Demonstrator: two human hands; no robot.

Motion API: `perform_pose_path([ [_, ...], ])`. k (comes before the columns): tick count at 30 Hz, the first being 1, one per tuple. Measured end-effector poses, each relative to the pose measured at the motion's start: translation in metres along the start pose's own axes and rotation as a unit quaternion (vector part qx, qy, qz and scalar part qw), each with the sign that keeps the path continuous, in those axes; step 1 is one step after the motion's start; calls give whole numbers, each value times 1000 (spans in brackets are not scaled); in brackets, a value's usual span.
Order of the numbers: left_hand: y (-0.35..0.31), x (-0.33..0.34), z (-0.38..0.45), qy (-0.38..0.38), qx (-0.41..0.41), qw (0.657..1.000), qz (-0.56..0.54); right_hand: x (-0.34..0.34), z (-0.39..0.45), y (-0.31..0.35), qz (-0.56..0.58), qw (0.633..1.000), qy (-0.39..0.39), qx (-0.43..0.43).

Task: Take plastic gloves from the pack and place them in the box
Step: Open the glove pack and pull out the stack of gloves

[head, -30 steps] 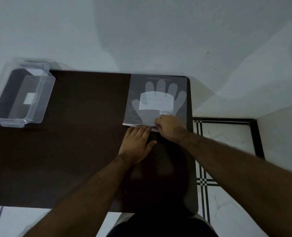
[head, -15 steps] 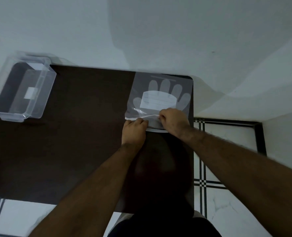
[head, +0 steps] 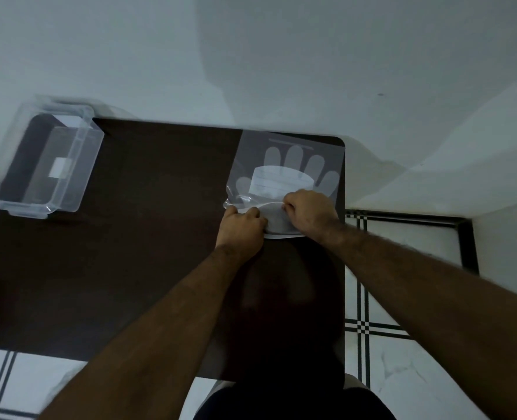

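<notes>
My fingers of the right hand are curled into a pinch on the upper film at the mouth of the flat, clear plastic pack of gloves with a white label, and this film is lifted into a small arch. My left hand is closed too, with the fingertips on the near left edge of the pack; I think it grips the lower layer, but I cannot see this clearly. The pack lies at the far right corner of the dark brown table. The transparent plastic box with clip handles stands open at the far left corner, well apart from my hands.

I judge that I am opening the mouth, and no glove is out yet. To do it well, the left hand should keep the pack pressed down while the right lifts only the top film, slowly, so the thin plastic does not tear. Then I should reach inside for a few gloves, not the whole stack.
</notes>
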State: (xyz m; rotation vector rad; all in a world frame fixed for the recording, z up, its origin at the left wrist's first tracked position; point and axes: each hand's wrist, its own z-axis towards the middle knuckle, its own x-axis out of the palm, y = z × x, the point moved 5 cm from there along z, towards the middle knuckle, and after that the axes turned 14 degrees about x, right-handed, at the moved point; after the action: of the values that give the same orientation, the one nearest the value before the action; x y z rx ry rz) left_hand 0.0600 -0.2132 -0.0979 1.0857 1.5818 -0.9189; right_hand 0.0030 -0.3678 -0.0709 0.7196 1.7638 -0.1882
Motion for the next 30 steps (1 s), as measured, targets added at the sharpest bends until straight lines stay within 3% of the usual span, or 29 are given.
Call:
perform_pose_path([
  [9,-6,1,6,-15,37,998,41,15,0,5,-30,999,11,-25],
  [13,-2,3,3,-58,49,997,23,12,1,4,47,997,-33,-42],
  [21,0,0,-17,-145,70,987,-21,27,25,16,-20,991,128,44],
  [30,-12,5,-53,-194,73,977,-46,31,41,22,-89,987,129,35],
])
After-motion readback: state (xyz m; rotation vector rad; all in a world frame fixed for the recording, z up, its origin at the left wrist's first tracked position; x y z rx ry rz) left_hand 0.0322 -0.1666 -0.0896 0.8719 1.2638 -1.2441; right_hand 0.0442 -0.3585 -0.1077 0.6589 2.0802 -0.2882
